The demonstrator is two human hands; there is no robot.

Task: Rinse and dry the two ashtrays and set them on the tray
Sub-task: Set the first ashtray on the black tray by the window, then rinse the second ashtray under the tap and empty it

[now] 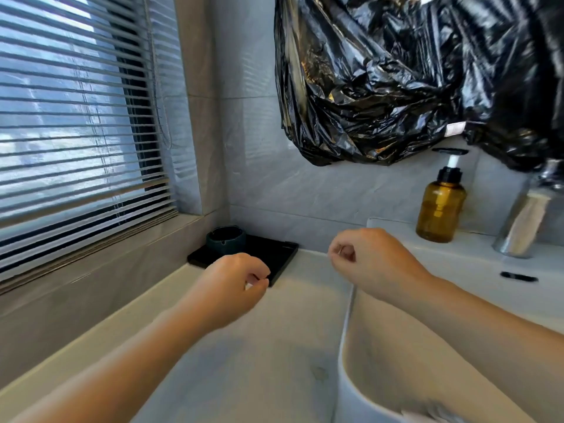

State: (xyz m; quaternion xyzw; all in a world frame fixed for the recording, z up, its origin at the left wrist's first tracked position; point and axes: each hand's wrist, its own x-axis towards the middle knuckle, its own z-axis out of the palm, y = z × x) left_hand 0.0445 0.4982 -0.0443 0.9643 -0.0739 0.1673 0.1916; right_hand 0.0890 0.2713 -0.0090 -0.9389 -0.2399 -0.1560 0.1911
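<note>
A dark round ashtray (225,238) stands at the far left of a flat black tray (283,250) in the counter's corner under the window. My left hand (235,279) hovers over the tray's near corner, fingers curled in and thumb close to the fingertips, with nothing visible in it. My right hand (363,257) hangs in the air to the right of the tray, above the sink's edge, curled into a loose fist that holds nothing. Only one ashtray is in view.
A white sink basin (396,346) lies at the lower right, with a chrome tap (522,227) and an amber pump bottle (441,209) behind it. A black plastic bag (412,77) hangs on the wall above. Window blinds (76,117) fill the left.
</note>
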